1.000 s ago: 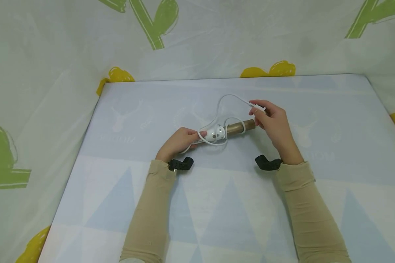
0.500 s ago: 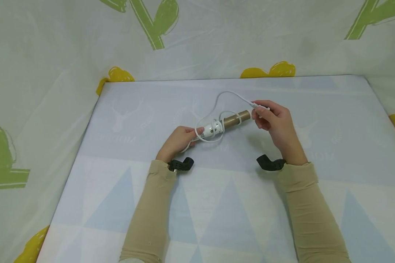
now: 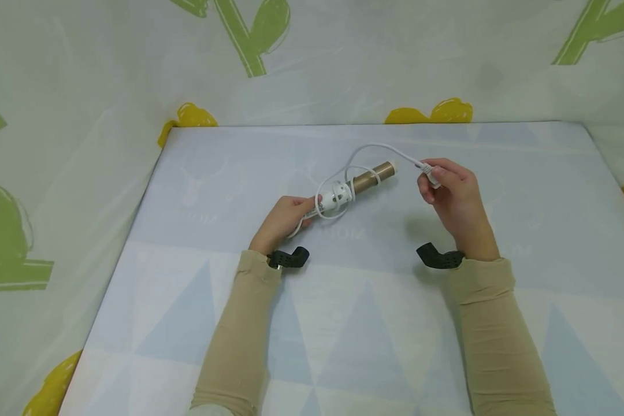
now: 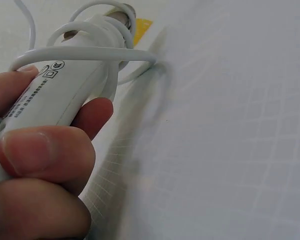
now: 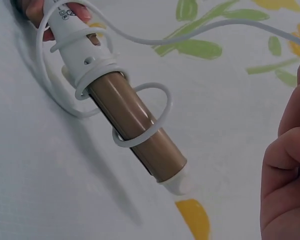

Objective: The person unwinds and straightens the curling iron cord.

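My left hand grips the white handle of a curling iron. Its brown-gold barrel points up and to the right, ending in a pale tip. In the left wrist view, fingers and thumb close around the printed handle. A white cord loops loosely around handle and barrel. My right hand pinches the white plug at the cord's end, to the right of the barrel and apart from it. Only the edge of the right hand shows in the right wrist view, where the plug is out of sight.
A table with a pale blue and white triangle-patterned cover lies beneath both hands. Behind it and on the left hangs a pale curtain with green and yellow prints. Each wrist carries a black camera mount.
My right hand has moved right with the plug, away from the barrel, and the cord spans a wider gap. The curling iron's tip has swung up toward the table's far edge.
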`<action>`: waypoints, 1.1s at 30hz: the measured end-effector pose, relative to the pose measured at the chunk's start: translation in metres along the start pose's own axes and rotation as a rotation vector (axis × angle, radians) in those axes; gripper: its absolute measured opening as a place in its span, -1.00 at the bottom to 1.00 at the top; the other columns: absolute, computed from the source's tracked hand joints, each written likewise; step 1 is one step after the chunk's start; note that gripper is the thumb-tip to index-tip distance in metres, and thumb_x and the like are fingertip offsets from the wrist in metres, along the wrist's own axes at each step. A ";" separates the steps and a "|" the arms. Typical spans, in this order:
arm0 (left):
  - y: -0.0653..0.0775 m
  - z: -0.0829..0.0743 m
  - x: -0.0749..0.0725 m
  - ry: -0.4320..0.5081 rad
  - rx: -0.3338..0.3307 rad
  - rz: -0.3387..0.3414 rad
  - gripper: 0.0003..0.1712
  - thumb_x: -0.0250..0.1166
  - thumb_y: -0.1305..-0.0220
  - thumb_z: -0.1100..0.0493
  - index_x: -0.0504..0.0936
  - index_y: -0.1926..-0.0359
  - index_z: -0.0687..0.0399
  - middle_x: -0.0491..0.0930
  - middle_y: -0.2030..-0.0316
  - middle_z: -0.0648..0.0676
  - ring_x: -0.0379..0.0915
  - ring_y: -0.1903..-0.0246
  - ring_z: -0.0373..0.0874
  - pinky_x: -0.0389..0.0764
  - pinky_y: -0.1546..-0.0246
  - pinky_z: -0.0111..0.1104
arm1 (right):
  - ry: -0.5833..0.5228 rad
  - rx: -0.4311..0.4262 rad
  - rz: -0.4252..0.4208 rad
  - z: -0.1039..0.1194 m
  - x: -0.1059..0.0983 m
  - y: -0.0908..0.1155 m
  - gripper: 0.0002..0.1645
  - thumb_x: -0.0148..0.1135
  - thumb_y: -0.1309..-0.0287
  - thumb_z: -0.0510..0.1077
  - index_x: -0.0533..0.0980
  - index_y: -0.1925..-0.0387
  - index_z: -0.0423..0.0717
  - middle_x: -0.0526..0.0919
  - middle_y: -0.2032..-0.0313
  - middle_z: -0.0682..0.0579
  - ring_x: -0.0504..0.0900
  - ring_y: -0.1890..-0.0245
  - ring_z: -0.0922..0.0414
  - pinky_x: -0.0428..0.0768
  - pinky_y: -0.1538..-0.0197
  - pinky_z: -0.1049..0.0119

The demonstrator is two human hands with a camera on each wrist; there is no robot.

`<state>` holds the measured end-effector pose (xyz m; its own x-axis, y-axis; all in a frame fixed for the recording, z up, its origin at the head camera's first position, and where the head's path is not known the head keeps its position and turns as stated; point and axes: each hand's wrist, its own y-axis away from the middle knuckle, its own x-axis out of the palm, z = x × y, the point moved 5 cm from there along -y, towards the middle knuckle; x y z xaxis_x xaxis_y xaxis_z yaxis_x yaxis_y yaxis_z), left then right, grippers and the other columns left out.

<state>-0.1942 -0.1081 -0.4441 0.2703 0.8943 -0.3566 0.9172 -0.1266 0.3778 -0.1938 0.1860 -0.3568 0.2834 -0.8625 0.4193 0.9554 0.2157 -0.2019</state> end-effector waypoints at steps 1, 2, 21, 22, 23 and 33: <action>0.000 0.000 0.000 0.004 0.000 -0.001 -0.45 0.13 -0.13 -0.35 0.66 0.13 -0.07 0.60 0.23 -0.05 0.47 0.50 -0.25 0.37 0.41 -0.42 | 0.000 -0.004 -0.006 0.000 -0.001 0.000 -0.76 -0.03 -0.29 -0.26 0.53 0.22 -0.35 0.54 0.58 -0.05 0.34 0.60 0.13 0.39 0.53 0.46; 0.000 0.000 0.000 0.008 0.001 -0.002 -0.44 0.13 -0.13 -0.36 0.66 0.13 -0.07 0.60 0.23 -0.05 0.47 0.50 -0.25 0.37 0.43 -0.43 | -0.004 -0.008 -0.013 0.001 -0.002 0.000 -0.76 -0.03 -0.29 -0.26 0.54 0.24 -0.33 0.54 0.58 -0.05 0.34 0.60 0.13 0.39 0.53 0.46; 0.003 0.000 -0.005 0.090 -0.044 -0.075 -0.26 0.15 0.01 -0.47 0.62 0.03 -0.02 0.56 0.17 -0.06 0.46 0.49 -0.27 0.36 0.35 -0.41 | -0.193 -0.100 0.126 0.010 -0.014 -0.001 -0.64 -0.28 -0.26 -0.40 0.48 0.44 -0.41 0.15 0.70 -0.03 0.08 0.67 0.13 -0.02 0.57 0.37; 0.003 0.001 -0.004 0.106 -0.047 -0.082 -0.27 0.15 -0.01 -0.45 0.63 0.05 0.00 0.56 0.15 -0.06 0.46 0.49 -0.28 0.36 0.36 -0.42 | -0.205 -0.092 0.128 0.010 -0.017 0.000 -0.62 -0.30 -0.25 -0.41 0.48 0.46 -0.41 0.13 0.70 -0.02 0.06 0.67 0.13 -0.03 0.57 0.38; 0.004 0.001 -0.004 0.120 -0.048 -0.089 -0.29 0.16 -0.02 -0.44 0.64 0.08 0.02 0.56 0.16 -0.05 0.44 0.51 -0.28 0.36 0.38 -0.43 | -0.217 -0.085 0.125 0.009 -0.019 0.000 -0.61 -0.32 -0.25 -0.41 0.48 0.47 -0.41 0.12 0.70 -0.02 0.05 0.68 0.14 -0.05 0.58 0.38; 0.003 -0.004 -0.004 0.244 -0.008 -0.123 -0.34 0.19 -0.05 -0.37 0.67 0.19 0.11 0.60 0.31 0.01 0.34 0.69 -0.35 0.32 0.60 -0.54 | -0.272 -0.072 0.033 0.019 -0.040 0.003 -0.56 -0.38 -0.20 -0.43 0.47 0.51 -0.45 0.11 0.75 0.00 0.02 0.71 0.16 -0.11 0.59 0.39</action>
<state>-0.1938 -0.1104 -0.4383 0.0778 0.9799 -0.1839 0.9361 -0.0083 0.3517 -0.2005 0.2298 -0.3579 0.3356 -0.6987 0.6318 0.9396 0.2002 -0.2777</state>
